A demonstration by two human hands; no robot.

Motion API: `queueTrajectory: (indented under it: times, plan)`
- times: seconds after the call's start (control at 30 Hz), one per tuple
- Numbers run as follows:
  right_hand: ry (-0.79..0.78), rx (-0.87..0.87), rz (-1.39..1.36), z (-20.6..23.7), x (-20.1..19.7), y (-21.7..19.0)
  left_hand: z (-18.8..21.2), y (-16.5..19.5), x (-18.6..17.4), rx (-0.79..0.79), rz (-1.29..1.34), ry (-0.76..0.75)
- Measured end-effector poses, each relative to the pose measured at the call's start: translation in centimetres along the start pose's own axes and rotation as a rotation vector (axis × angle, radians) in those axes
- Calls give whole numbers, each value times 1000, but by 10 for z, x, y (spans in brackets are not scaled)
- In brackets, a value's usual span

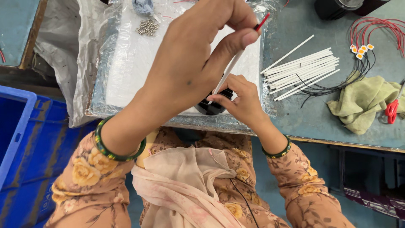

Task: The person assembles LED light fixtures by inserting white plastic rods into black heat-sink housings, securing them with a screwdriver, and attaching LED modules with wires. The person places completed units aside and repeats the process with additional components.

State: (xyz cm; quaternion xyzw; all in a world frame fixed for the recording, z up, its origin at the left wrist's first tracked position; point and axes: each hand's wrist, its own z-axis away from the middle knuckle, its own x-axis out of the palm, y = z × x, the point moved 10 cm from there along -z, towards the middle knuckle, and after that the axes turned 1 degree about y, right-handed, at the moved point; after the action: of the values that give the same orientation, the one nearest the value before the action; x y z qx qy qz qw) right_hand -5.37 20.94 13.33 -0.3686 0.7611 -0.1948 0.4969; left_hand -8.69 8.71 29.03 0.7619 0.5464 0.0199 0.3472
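My left hand (198,59) is raised close to the camera and pinches the top of a thin white tube (230,69), from whose upper end a red wire (262,21) sticks out. The tube slants down to a small black part (213,107) lying on a white foam pad (135,67). My right hand (240,99) rests over that black part, its fingertips holding it and steadying the tube's lower end. Most of the black part is hidden under my fingers.
A bundle of white tubes (303,69) lies to the right, with black and red wires (375,31) ending in small yellow-orange chips (360,50). A green cloth (365,101), red-handled scissors (392,107), a heap of small metal bits (147,27) and a blue crate (25,139) are nearby.
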Motion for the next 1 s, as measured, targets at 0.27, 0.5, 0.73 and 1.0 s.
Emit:
queueTrajectory:
  times: [0.27, 0.5, 0.73, 1.0]
  plan:
    - [-222, -130, -191, 7, 14, 19, -4, 11, -7, -114, -98, -94]
    - [-433, -108, -403, 3, 37, 42, -32, 14, -1, -309, -184, -241]
    - [-522, -308, -291, -16, 30, 22, -20, -28, 25, -298, -13, -653]
    - [-502, -368, -309, -22, 31, 15, 18, -41, 10, -348, -205, -792]
